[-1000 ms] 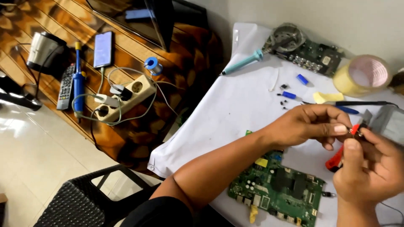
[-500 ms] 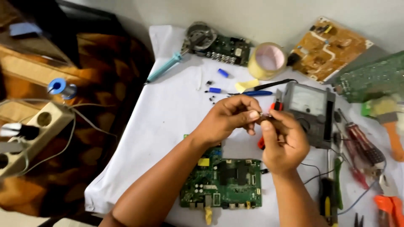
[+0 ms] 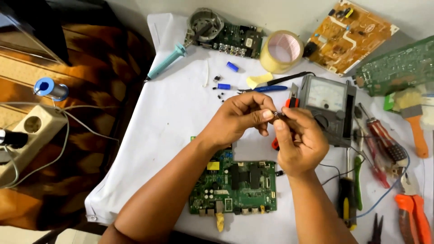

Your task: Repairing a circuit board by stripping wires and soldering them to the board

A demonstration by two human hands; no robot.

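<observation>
Both hands meet over the white-covered tabletop, pinching one tiny dark part.

The left hand and right hand press their fingers together on a small component, held above the tabletop just in front of the grey analog meter. A green circuit board lies below the wrists; a tape roll sits farther back.

Tiny part pinched between left hand and right hand, just left of the analog meter, is too small to identify. Red-handled tool mostly hidden behind right hand. Orange pliers, below-right of meter, cut off at btm edge.
</observation>
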